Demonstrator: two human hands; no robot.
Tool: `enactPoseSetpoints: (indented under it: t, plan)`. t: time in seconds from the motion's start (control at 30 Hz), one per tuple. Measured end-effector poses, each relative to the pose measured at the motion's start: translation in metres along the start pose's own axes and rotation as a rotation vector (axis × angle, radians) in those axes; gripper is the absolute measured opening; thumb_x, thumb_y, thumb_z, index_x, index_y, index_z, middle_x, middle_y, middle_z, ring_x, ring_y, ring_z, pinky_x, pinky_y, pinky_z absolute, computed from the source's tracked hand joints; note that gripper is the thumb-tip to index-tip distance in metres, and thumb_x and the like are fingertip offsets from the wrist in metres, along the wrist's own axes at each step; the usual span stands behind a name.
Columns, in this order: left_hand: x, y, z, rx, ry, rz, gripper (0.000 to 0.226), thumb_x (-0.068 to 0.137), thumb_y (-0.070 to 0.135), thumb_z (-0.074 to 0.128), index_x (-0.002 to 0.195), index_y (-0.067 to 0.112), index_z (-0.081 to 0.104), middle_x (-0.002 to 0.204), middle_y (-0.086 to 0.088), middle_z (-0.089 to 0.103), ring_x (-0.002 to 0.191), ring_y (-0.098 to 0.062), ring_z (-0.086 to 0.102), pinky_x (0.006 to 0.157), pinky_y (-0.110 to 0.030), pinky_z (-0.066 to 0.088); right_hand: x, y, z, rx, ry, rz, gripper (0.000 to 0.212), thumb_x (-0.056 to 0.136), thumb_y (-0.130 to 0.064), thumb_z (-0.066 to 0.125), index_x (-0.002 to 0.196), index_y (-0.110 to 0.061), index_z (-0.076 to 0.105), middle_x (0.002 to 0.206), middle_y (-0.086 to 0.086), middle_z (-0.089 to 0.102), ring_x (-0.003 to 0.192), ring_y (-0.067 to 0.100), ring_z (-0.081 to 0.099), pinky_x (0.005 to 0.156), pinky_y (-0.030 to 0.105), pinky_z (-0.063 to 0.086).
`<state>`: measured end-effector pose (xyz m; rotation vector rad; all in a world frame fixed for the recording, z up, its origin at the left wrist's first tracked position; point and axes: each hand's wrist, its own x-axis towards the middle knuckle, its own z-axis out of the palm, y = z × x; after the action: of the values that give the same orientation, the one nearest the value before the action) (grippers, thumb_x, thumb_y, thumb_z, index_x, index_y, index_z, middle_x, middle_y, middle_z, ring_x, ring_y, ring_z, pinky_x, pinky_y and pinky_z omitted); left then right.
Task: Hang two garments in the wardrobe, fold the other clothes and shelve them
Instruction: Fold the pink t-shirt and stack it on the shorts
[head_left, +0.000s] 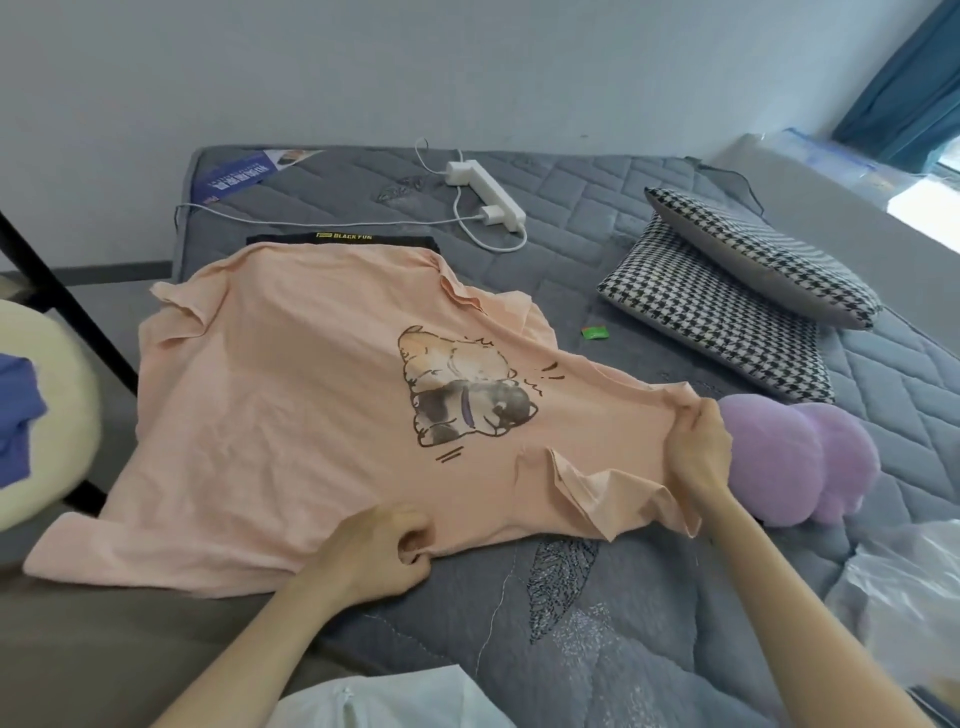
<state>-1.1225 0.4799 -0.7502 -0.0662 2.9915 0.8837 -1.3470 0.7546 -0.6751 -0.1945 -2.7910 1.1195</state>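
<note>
Peach T-shirt (291, 395) lies spread on the bed (597, 218); left hand (379, 556) and right hand (698, 447) each pinch its near edge in a tight grip.

A grey quilted mattress (597, 218) is shown against a pale wall. A white rectangular power strip (488, 192) is laid near its far edge, with a white charger (491, 214) plugged in and a white cable (311, 222) trailed leftward. Two black-and-white houndstooth pillows (717, 322) are stacked at the right, the upper one tilted. A small green wrapper (595, 332) is seen near them. A lilac plush cushion (795, 457), a crumpled clear plastic bag (904, 613) and a teal curtain (904, 78) are also shown.
</note>
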Motion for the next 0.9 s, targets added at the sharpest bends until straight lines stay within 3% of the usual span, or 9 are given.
enactPoseSetpoints:
  t: [0.13, 0.3, 0.4, 0.47, 0.6, 0.63, 0.7, 0.8, 0.9]
  plan:
    - [-0.001, 0.004, 0.002, 0.036, -0.098, 0.001, 0.019, 0.064, 0.047, 0.046, 0.075, 0.032, 0.046, 0.071, 0.016, 0.05, 0.069, -0.004, 0.045, 0.053, -0.012, 0.027, 0.003, 0.017, 0.016, -0.52, -0.122, -0.111, 0.014, 0.096, -0.013, 0.028, 0.102, -0.011, 0.04, 0.106, 0.015, 0.059, 0.094, 0.036, 0.057, 0.071, 0.04, 0.042]
    - [-0.005, 0.007, -0.001, -0.009, -0.047, -0.077, 0.044, 0.066, 0.07, 0.047, 0.072, 0.027, 0.053, 0.071, 0.016, 0.054, 0.067, -0.001, 0.049, 0.057, -0.016, 0.036, 0.005, 0.024, 0.03, -0.725, -0.175, -0.244, 0.032, 0.093, -0.009, 0.04, 0.124, -0.006, 0.044, 0.125, 0.018, 0.049, 0.112, 0.037, 0.047, 0.088, 0.045, 0.04]
    - [-0.004, 0.011, -0.003, -0.013, 0.042, -0.087, 0.043, 0.076, 0.063, 0.043, 0.064, 0.022, 0.05, 0.066, 0.011, 0.05, 0.064, -0.004, 0.046, 0.057, -0.018, 0.034, 0.008, 0.014, 0.038, -0.713, -0.155, -0.427, 0.04, 0.089, -0.01, 0.048, 0.129, -0.009, 0.047, 0.133, 0.013, 0.047, 0.119, 0.034, 0.042, 0.096, 0.042, 0.033]
    - [-0.001, 0.012, -0.006, 0.02, 0.145, -0.04, 0.042, 0.084, 0.053, 0.041, 0.066, 0.019, 0.059, 0.07, 0.01, 0.053, 0.072, -0.009, 0.048, 0.063, -0.022, 0.037, 0.01, 0.005, 0.047, -0.64, -0.209, -0.499, 0.039, 0.091, -0.015, 0.047, 0.13, -0.008, 0.048, 0.135, 0.012, 0.048, 0.121, 0.033, 0.042, 0.098, 0.04, 0.033]
    - [0.004, 0.01, -0.012, 0.183, 0.285, 0.028, 0.044, 0.09, 0.039, 0.035, 0.103, 0.019, 0.071, 0.114, -0.004, 0.063, 0.104, -0.028, 0.057, 0.085, -0.041, 0.048, 0.017, -0.011, 0.069, -0.512, -0.419, -0.358, 0.044, 0.099, -0.028, 0.038, 0.137, -0.006, 0.04, 0.137, 0.019, 0.045, 0.124, 0.038, 0.039, 0.1, 0.042, 0.032]
    - [0.004, 0.009, -0.012, 0.213, 0.224, -0.015, 0.044, 0.092, 0.039, 0.034, 0.117, 0.021, 0.066, 0.131, -0.007, 0.056, 0.119, -0.032, 0.051, 0.094, -0.044, 0.043, 0.019, -0.013, 0.074, -0.512, -0.437, -0.33, 0.044, 0.1, -0.032, 0.036, 0.134, -0.006, 0.043, 0.135, 0.019, 0.045, 0.123, 0.039, 0.039, 0.1, 0.044, 0.031]
    - [0.004, 0.0, -0.007, 0.235, 0.079, -0.117, 0.046, 0.099, 0.043, 0.03, 0.143, 0.034, 0.038, 0.158, -0.002, 0.019, 0.144, -0.03, 0.016, 0.113, -0.049, 0.019, 0.022, -0.016, 0.081, -0.563, -0.404, -0.334, 0.039, 0.099, -0.039, 0.033, 0.119, -0.009, 0.049, 0.124, 0.015, 0.052, 0.114, 0.036, 0.043, 0.095, 0.046, 0.033]
    - [0.002, -0.015, 0.005, 0.297, -0.032, -0.188, 0.053, 0.099, 0.052, 0.018, 0.145, 0.051, -0.008, 0.154, 0.012, -0.025, 0.143, -0.018, -0.024, 0.114, -0.05, -0.01, 0.026, -0.012, 0.082, -0.551, -0.378, -0.375, 0.035, 0.098, -0.047, 0.028, 0.093, -0.015, 0.043, 0.095, 0.01, 0.063, 0.086, 0.033, 0.052, 0.08, 0.044, 0.035]
    - [0.003, -0.018, 0.005, 0.281, -0.054, -0.205, 0.054, 0.095, 0.056, 0.011, 0.139, 0.051, -0.02, 0.148, 0.011, -0.036, 0.137, -0.019, -0.035, 0.11, -0.048, -0.02, 0.036, -0.009, 0.075, -0.466, -0.283, -0.305, 0.042, 0.099, -0.051, 0.022, 0.085, -0.014, 0.038, 0.083, 0.009, 0.06, 0.073, 0.031, 0.052, 0.064, 0.04, 0.037]
